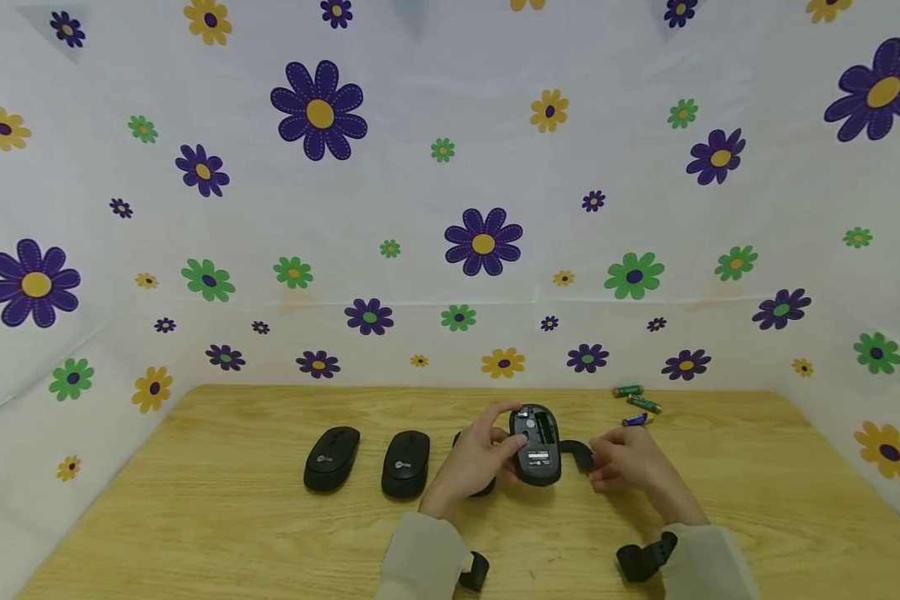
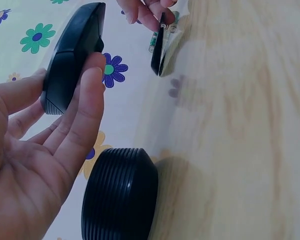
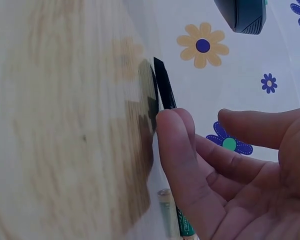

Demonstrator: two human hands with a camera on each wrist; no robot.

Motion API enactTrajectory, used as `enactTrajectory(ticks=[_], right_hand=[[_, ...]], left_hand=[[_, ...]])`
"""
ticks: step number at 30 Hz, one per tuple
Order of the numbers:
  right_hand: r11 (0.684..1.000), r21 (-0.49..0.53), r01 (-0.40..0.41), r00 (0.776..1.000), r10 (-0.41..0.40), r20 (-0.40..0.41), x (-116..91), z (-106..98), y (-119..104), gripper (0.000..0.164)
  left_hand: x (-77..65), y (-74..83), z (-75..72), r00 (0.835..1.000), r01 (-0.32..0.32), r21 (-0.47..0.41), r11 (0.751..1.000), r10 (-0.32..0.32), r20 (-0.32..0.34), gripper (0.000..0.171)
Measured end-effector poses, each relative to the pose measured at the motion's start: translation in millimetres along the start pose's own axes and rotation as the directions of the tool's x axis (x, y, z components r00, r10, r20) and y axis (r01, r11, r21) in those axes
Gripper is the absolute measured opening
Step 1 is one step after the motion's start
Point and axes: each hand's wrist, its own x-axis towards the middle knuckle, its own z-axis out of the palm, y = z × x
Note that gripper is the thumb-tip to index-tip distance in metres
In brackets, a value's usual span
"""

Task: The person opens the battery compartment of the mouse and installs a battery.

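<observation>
My left hand (image 1: 471, 460) holds a black computer mouse (image 1: 537, 467) tilted up off the table, its underside facing me. The mouse's battery compartment (image 1: 546, 428) is uncovered and shows as a dark slot. My thumb lies on the underside, with the fingers behind. To its right, a curved black battery cover (image 1: 579, 456) lies low at the table. The fingertips of my right hand (image 1: 633, 461) are right at the cover's near end. In the right wrist view the thumb (image 3: 255, 127) stands apart from the other fingers, whose tips overlap the cover (image 3: 163, 82).
Two black mice (image 1: 332, 459) (image 1: 405, 465) stand right side up on the wooden table (image 1: 217, 517) at left. A third mouse (image 1: 484, 489) is mostly hidden behind my left hand. Several batteries, a green one (image 1: 627, 391) among them, lie at the back right before the flowered cloth (image 1: 390, 183).
</observation>
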Motion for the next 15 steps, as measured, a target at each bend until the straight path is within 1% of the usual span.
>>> enactTrajectory(ticks=[3, 7, 12, 15], right_hand=[[1.0, -0.021, -0.001, 1.0, 0.001, -0.002, 0, 0, -1, 0.028], [0.997, -0.072, 0.021, 1.0, -0.021, 0.01, -1, -5, -1, 0.03], [0.993, -0.114, 0.031, 0.999, -0.03, 0.016, -2, -20, 5, 0.035], [0.99, -0.133, 0.045, 0.999, -0.045, 0.008, 1, -29, 4, 0.035]], left_hand=[[0.0, 1.1, -2.2, 1.0, -0.004, 0.004, 1.0, 0.004, 0.001, 0.046], [0.4, 0.1, -3.2, 1.0, -0.012, 0.011, 1.0, 0.011, 0.005, 0.045], [-1.2, -2.4, -1.1, 1.0, -0.012, 0.0, 1.0, 0.012, 0.016, 0.046], [-1.8, -2.1, -2.2, 1.0, -0.015, -0.007, 1.0, 0.015, 0.014, 0.047]])
